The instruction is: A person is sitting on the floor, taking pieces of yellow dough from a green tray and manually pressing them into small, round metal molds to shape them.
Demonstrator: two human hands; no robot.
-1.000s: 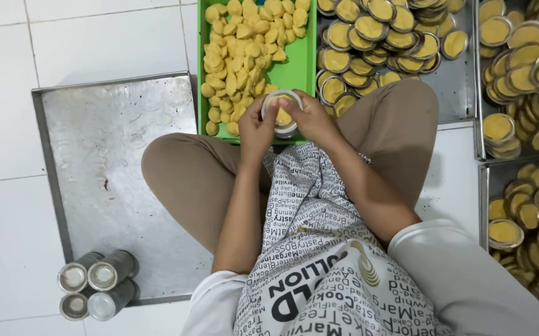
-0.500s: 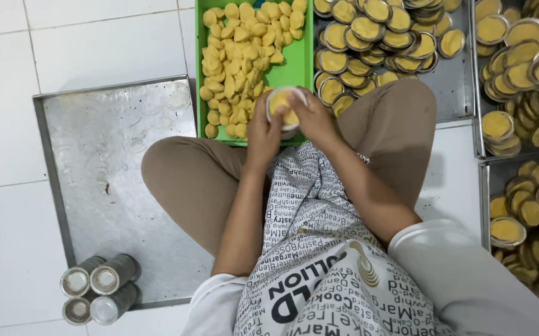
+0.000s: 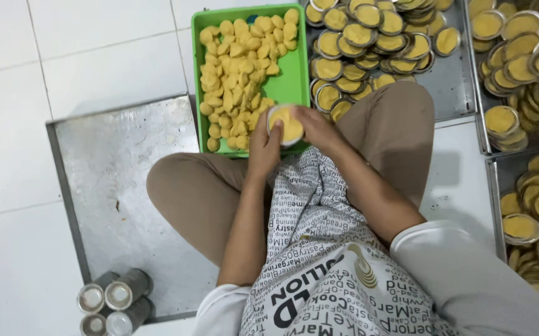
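Both hands are together, clamped on one small round metal mould [image 3: 286,124] filled with yellow dough. The left hand [image 3: 262,144] grips its near-left rim; the right hand [image 3: 315,127] grips its right rim. The mould is held above the near end of the green tray [image 3: 300,74], which carries loose yellow dough pieces [image 3: 238,74]. Filled moulds [image 3: 369,37] lie stacked on a metal tray just right. A bare metal sheet [image 3: 114,186] lies on the floor at left, with stacked empty tins [image 3: 111,302] at its near corner.

We see a green tray [image 3: 300,74] with yellow dough pieces [image 3: 235,68] on the white tiled floor [image 3: 8,124]. Near us lie stacked metal tins [image 3: 111,302] on a bare steel sheet [image 3: 114,180].
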